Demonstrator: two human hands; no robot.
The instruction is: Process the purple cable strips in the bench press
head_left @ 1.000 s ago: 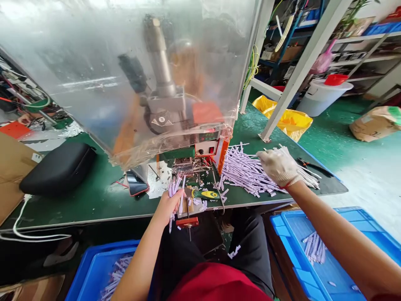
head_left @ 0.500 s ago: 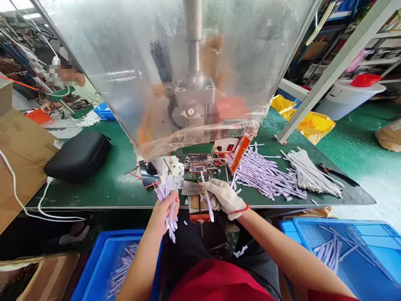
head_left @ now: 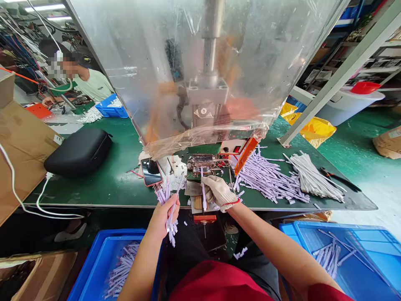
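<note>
My left hand (head_left: 166,213), bare, is closed around a bundle of pale purple strips (head_left: 171,230), whose thin reddish ends point up. My right hand (head_left: 217,192), in a white knitted glove, pinches a single purple strip (head_left: 204,196). That strip stands lengthwise, its far end touching the small metal fixture (head_left: 201,164) beneath the machine's clear shield. A pile of purple strips (head_left: 269,177) lies right of the fixture, beside a heap of whitish strips (head_left: 315,175).
Pliers (head_left: 341,179) and a phone (head_left: 151,171) lie on the green table (head_left: 122,194). A black case (head_left: 78,151) is at left. Blue bins (head_left: 103,246) (head_left: 300,234) flank my legs. A person (head_left: 90,81) sits at the far left; a metal post (head_left: 338,75) rises at right.
The strip in my right hand has turned more upright, and its near end has shifted up and left. My left hand still grips the bundle. The view has shifted slightly left.
</note>
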